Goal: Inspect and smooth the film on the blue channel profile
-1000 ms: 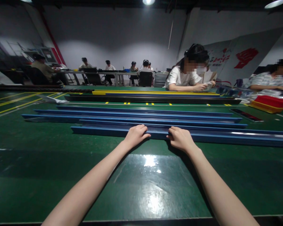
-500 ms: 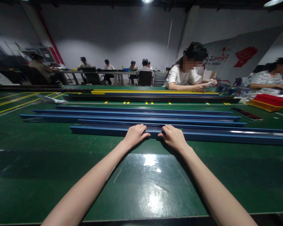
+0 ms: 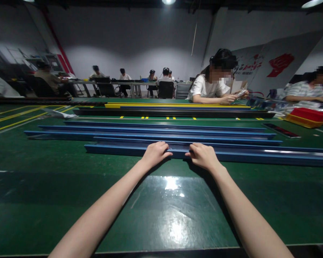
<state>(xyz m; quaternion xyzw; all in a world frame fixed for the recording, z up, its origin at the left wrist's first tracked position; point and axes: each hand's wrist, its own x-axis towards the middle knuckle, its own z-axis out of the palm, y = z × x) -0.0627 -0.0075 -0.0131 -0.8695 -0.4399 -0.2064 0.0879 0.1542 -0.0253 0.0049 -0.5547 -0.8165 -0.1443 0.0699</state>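
Both hands, left (image 3: 155,154) and right (image 3: 204,156), clasp the nearest blue rail (image 3: 258,156) on the green desk (image 3: 43,186); it appears nudged slightly rightward since a moment ago, other blue rails (image 3: 150,132) beyond.

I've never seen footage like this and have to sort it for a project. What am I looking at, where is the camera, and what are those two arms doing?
There is no machine here: the camera sits on a person's head and looks forward and down, so the two bare arms are that person's own. The left hand and right hand both rest on the nearest blue rail, a long strip lying across the green table; the fingers curl over its top edge, side by side. Behind it lie more blue rails, then a black and yellow strip. A red and yellow tray sits at far right. Other people sit at the far side and at tables farther back, busy with their own work.
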